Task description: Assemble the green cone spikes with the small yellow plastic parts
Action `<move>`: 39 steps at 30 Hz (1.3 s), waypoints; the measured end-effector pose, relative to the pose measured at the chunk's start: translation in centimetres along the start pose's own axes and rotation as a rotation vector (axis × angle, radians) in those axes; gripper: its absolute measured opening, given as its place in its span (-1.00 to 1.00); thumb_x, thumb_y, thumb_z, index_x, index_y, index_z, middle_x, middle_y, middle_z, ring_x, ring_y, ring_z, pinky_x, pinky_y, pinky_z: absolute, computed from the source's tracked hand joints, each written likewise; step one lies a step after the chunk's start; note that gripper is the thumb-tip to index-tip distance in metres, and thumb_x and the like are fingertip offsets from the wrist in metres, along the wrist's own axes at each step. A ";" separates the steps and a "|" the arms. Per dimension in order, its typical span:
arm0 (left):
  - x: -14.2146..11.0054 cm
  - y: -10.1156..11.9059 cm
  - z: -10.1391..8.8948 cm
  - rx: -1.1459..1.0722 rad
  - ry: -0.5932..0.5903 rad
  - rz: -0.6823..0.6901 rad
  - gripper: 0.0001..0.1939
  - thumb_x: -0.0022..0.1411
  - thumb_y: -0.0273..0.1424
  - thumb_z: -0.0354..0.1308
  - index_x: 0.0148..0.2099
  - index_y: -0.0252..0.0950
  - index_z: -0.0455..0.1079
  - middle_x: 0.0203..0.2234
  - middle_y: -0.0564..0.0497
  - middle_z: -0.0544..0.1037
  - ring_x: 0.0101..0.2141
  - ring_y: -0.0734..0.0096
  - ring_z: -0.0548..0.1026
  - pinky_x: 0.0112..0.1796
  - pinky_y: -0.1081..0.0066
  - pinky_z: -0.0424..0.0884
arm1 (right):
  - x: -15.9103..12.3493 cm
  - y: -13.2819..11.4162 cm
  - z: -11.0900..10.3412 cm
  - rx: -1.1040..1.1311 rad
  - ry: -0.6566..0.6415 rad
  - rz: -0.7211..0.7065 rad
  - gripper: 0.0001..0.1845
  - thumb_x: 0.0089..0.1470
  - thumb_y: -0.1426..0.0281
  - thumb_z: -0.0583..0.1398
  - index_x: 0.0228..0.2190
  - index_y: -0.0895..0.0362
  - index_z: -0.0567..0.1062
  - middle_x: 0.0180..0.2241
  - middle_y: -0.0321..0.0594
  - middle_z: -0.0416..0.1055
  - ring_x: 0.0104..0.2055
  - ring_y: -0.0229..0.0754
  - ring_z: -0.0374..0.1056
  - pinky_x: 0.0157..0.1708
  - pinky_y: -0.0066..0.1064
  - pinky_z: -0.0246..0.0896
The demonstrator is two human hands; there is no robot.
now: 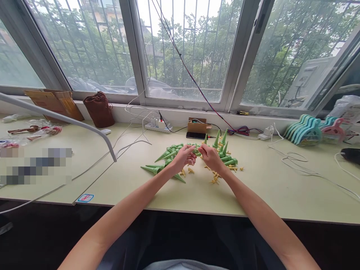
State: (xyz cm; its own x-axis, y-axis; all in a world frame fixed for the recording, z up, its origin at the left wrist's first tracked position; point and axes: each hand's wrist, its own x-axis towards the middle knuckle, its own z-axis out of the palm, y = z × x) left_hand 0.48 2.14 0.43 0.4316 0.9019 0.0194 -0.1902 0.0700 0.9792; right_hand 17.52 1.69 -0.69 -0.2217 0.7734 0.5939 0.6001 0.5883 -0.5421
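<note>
My left hand (185, 157) is closed, with a small green plastic piece (195, 151) showing at its fingertips. Close beside it, my right hand (210, 156) makes a pinch; what is between its fingers is too small to make out. Green plastic cones with ringed bases lie in a heap (168, 154) left of and behind the hands. More green cones (224, 137) stand upright or lie flat to the right. Small yellow plastic pegs (216, 176) are scattered under and around both hands.
At the back are a phone (196, 135), a small cardboard box (197, 126), a power strip (159, 126) and a brown pouch (99, 108). A white curved tube (84, 127) crosses the left side. Hangers (303, 129) and loose cables (298, 161) lie on the right.
</note>
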 end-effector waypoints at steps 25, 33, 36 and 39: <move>-0.4 -0.8 1.1 0.502 0.161 0.403 -0.58 0.16 -0.16 0.19 0.00 -0.22 0.22 -0.22 0.00 0.39 -0.60 0.67 0.38 -0.63 0.58 0.28 | 0.1 0.2 0.4 -0.014 0.047 0.057 -0.61 0.31 0.17 -0.10 -0.52 0.07 0.09 -0.63 -0.37 0.12 -0.58 -0.29 -0.03 -0.52 -0.42 -0.14; 0.2 -0.4 0.8 0.166 0.180 0.172 -0.51 0.23 0.09 -0.03 -0.24 -0.28 0.21 -0.50 0.05 0.41 -0.67 0.53 0.37 -0.69 0.52 0.22 | 0.0 -0.2 0.2 0.008 0.099 0.045 -0.60 0.31 0.15 -0.09 -0.51 0.08 0.11 -0.61 -0.38 0.12 -0.57 -0.30 -0.03 -0.52 -0.43 -0.12; 0.0 -0.2 0.6 0.120 0.077 0.011 -0.39 0.24 0.15 -0.12 -0.49 -0.31 0.22 -0.68 0.01 0.34 -0.69 0.50 0.31 -0.67 0.49 0.18 | 0.0 -0.2 0.2 0.022 0.072 0.021 -0.61 0.31 0.16 -0.08 -0.51 0.08 0.11 -0.61 -0.39 0.12 -0.57 -0.30 -0.01 -0.50 -0.44 -0.10; -0.1 -0.1 0.5 0.054 0.024 -0.088 -0.30 0.22 0.20 -0.18 -0.60 -0.32 0.23 -0.73 -0.03 0.32 -0.70 0.51 0.26 -0.65 0.47 0.13 | 0.0 -0.2 0.3 0.043 0.036 0.000 -0.62 0.31 0.18 -0.07 -0.51 0.09 0.13 -0.59 -0.37 0.17 -0.55 -0.31 0.03 -0.48 -0.45 -0.07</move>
State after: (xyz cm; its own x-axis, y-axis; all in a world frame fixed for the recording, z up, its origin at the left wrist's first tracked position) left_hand 0.94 1.82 0.45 0.4233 0.9031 -0.0716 -0.1045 0.1272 0.9864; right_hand 17.21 1.60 -0.76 -0.1939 0.7648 0.6144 0.5663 0.5987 -0.5665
